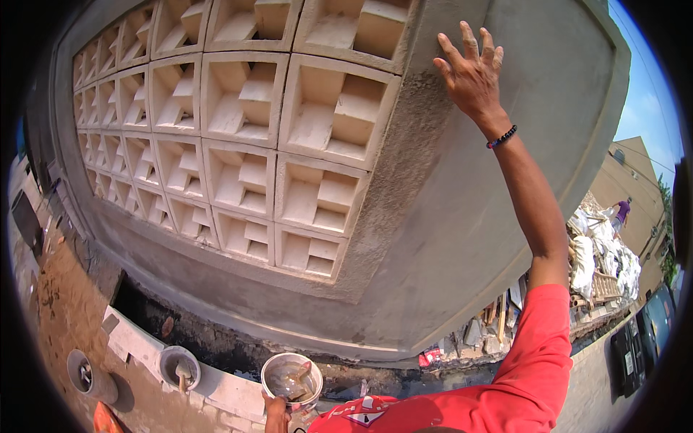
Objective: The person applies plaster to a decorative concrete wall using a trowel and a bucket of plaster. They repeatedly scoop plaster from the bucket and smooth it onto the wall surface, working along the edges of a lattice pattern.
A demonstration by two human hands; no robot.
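Note:
My right hand (473, 76) is raised high against the grey plastered wall (534, 94), its fingers spread and nothing in them. A dark beaded bracelet (503, 137) circles that wrist. Low in the view, my left hand (276, 408) grips the near side of a pale bucket (317, 390). Murky water stands in the bucket, and a tool with a handle (302, 370) leans in it; its working end is hard to make out. Left of my raised hand, a panel of cream breeze blocks (343, 108) is set in the wall, bordered by rougher, darker plaster (404, 137).
A second bucket (167, 359) with a tool in it stands on the pale ledge (133, 333). Farther left is a grey bucket (103, 387). A dark ditch (141, 303) runs along the wall's foot. Rubble and white sacks (595, 252) lie right, near another person (622, 211).

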